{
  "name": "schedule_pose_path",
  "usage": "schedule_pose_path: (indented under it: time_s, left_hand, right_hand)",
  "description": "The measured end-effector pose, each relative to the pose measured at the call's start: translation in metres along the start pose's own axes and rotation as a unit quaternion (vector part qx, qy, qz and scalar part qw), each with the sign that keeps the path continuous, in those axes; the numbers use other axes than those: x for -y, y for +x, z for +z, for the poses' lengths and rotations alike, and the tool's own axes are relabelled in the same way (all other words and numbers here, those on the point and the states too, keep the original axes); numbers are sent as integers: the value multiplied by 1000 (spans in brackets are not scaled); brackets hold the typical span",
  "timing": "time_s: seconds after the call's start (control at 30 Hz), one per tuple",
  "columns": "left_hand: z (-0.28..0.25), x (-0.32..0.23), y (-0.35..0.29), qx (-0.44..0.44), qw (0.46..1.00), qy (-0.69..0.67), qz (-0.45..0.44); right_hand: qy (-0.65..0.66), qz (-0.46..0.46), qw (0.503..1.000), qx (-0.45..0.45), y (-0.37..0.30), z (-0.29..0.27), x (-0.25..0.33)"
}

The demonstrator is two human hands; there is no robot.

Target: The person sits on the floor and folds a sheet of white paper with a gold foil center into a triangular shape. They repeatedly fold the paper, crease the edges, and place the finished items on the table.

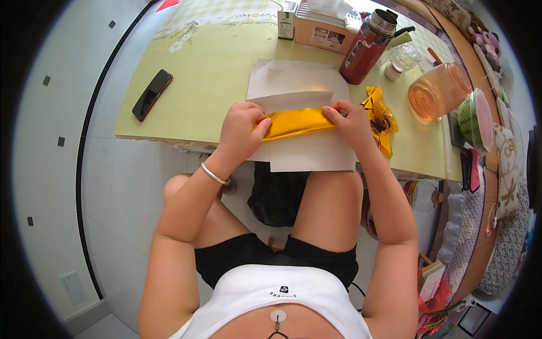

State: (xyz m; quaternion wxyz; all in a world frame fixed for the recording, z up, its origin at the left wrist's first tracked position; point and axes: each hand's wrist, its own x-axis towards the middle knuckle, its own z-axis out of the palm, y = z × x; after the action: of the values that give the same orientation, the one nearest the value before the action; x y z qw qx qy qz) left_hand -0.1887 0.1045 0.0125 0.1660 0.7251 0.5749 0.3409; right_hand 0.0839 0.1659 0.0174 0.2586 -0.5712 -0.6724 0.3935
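Note:
A folded strip of shiny gold foil [299,122] stretches between my two hands over the table's near edge. My left hand [241,129] pinches its left end between thumb and fingers. At the opposite end my right hand [351,125] grips the foil, thumb on top. White paper sheets [313,155] lie beneath, some sticking out past the table edge toward my lap; one sheet has a raised fold behind the foil. Just right of my right hand lies a crumpled gold wrapper [382,120] with small dark pieces on it.
A phone [152,95] lies on the left of the yellow-green table [197,85]. At the back right stand a red thermos [368,48], a tissue box [322,31], a small carton [286,24], glass jars [405,55], a jug of pinkish liquid [437,93] and a cut watermelon [477,121].

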Motion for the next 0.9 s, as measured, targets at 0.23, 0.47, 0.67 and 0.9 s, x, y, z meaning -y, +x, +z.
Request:
schedule_pose_path:
  time_s: [0.23,0.47,0.67,0.9]
  left_hand:
    - [15,3,2,-81,990,114,-6]
    - [17,-6,1,-91,975,205,9]
    - [36,-18,-16,81,964,147,206]
    - [40,-26,-23,115,957,202,173]
  right_hand:
    - [-147,-150,964,-162,15,30,-2]
    - [-179,-159,950,-199,14,37,-3]
    - [-169,-172,949,-204,15,40,-6]
    - [-172,-77,966,-176,17,33,-1]
